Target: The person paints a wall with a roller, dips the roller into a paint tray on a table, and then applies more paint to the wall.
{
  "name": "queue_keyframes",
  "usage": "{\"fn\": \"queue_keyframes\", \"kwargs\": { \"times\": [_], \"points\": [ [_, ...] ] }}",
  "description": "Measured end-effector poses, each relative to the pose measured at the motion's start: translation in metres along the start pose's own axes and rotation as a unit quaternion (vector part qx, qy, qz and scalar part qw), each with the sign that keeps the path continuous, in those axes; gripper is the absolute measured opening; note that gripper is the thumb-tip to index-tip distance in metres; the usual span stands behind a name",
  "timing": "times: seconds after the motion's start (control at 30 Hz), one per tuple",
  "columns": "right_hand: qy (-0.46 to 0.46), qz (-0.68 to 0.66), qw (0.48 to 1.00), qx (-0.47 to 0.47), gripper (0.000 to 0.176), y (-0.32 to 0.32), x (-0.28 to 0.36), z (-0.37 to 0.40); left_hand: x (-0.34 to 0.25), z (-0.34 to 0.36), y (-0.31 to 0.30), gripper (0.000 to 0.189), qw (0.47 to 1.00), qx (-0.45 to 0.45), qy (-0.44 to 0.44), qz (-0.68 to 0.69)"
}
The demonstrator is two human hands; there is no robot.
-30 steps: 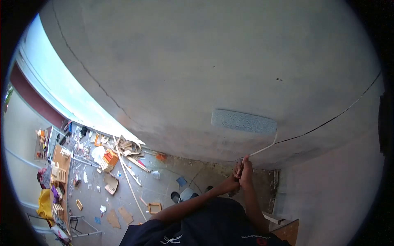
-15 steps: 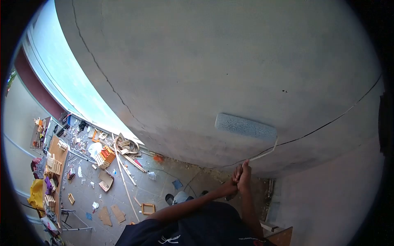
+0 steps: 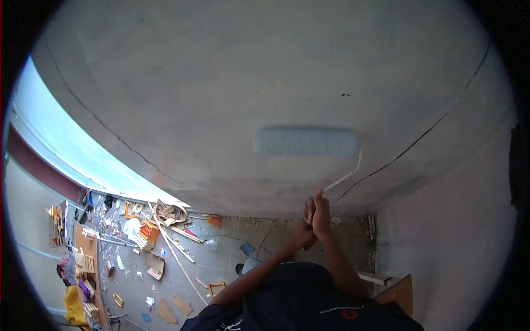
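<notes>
A paint roller with a wide, pale blue-white sleeve (image 3: pixel 306 142) lies against the grey wall (image 3: pixel 221 71), its length nearly level. The sleeve looks smeared by motion. From its right end, a thin bent white wire frame (image 3: pixel 345 177) runs down to the handle. My right hand (image 3: pixel 320 212) is closed around the handle, thumb pointing up along it. Just below and to the left, my left hand (image 3: pixel 302 234) is also closed on the handle, pressed close to the right. Most of the handle is hidden by the fingers.
Dark cracks run across the wall on both sides. On the floor lie long wooden strips (image 3: pixel 176 258), an open cardboard box (image 3: pixel 155 266), an orange crate (image 3: pixel 147 233) and scattered scraps. A cluttered workbench (image 3: pixel 91 259) stands at left, a wooden board (image 3: pixel 398 295) at lower right.
The view has turned, shifting the floor clutter down and right. The roller has gone from slanted to nearly level and sits higher and further left in view. Both hands keep their hold.
</notes>
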State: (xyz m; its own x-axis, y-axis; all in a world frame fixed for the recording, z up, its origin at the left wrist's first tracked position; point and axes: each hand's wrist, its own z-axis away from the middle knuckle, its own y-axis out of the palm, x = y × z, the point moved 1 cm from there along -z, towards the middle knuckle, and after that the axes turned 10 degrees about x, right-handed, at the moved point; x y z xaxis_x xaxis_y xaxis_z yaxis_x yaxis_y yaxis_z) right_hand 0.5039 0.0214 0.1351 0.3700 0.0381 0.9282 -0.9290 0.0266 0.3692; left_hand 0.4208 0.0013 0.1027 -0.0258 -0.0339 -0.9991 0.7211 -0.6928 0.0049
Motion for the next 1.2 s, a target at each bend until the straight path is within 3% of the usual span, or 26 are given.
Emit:
{"fn": "queue_keyframes", "kwargs": {
  "times": [0.03,0.1,0.17,0.2,0.33,0.37,0.43,0.47,0.57,0.63,0.73,0.83,0.93,1.0,1.07,1.13,1.2],
  "points": [
    [-0.016,0.001,1.000,0.012,0.058,0.006,0.018,-0.006,-0.025,-0.002,-0.006,0.042,0.997,0.031,-0.060,0.045],
    [-0.034,0.012,0.999,0.018,0.059,0.007,0.023,-0.007,-0.033,-0.006,-0.010,0.043,0.992,0.050,-0.096,0.068],
    [-0.038,0.028,0.999,0.004,0.060,-0.001,0.007,-0.006,-0.015,-0.008,-0.007,0.046,0.991,0.049,-0.104,0.069],
    [-0.019,0.025,1.000,0.004,0.060,-0.008,-0.009,-0.003,0.029,-0.006,-0.001,0.047,0.993,0.038,-0.092,0.060],
    [0.082,-0.063,0.994,-0.032,0.060,-0.033,-0.104,0.025,0.112,0.027,0.026,0.054,0.996,-0.044,0.026,0.070],
    [0.112,-0.104,0.987,-0.050,0.061,-0.035,-0.115,0.027,0.124,0.030,0.021,0.055,0.998,-0.014,-0.008,0.062],
    [0.077,-0.119,0.989,-0.029,0.061,-0.028,-0.111,0.023,0.128,0.031,0.002,0.057,0.995,0.045,-0.075,0.045],
    [0.060,-0.127,0.990,-0.017,0.061,-0.023,-0.109,0.019,0.129,0.026,-0.002,0.057,0.997,0.045,-0.065,0.019],
    [0.006,-0.149,0.989,0.003,0.061,-0.011,-0.059,0.005,0.096,0.007,-0.008,0.057,0.998,0.032,-0.001,-0.052],
    [-0.040,-0.113,0.993,0.013,0.061,-0.008,-0.011,-0.002,0.036,-0.017,-0.007,0.057,0.991,0.010,0.092,-0.100],
    [-0.058,-0.069,0.995,0.038,0.060,-0.013,0.051,-0.009,-0.017,-0.042,0.007,0.053,0.999,0.025,0.025,-0.004],
    [-0.062,-0.044,0.997,0.034,0.059,-0.023,0.057,-0.010,-0.023,-0.055,0.022,0.046,0.997,0.019,0.077,0.012],
    [-0.027,-0.030,0.999,0.013,0.057,-0.044,0.013,0.002,0.030,-0.044,0.043,0.038,0.989,-0.073,0.125,0.016],
    [0.011,-0.008,1.000,-0.022,0.056,-0.070,-0.049,0.016,0.084,-0.032,0.052,0.037,0.994,-0.053,0.069,0.062],
    [0.049,0.031,0.995,-0.077,0.055,-0.097,-0.109,0.026,0.139,-0.020,0.059,0.037,0.990,0.035,-0.049,0.126],
    [0.064,0.064,0.991,-0.096,0.056,-0.104,-0.131,0.029,0.168,-0.013,0.058,0.036,0.961,0.147,-0.169,0.160],
    [0.068,0.100,0.988,-0.100,0.056,-0.106,-0.131,0.029,0.176,-0.011,0.062,0.035,0.953,0.172,-0.182,0.171]
  ]
}}
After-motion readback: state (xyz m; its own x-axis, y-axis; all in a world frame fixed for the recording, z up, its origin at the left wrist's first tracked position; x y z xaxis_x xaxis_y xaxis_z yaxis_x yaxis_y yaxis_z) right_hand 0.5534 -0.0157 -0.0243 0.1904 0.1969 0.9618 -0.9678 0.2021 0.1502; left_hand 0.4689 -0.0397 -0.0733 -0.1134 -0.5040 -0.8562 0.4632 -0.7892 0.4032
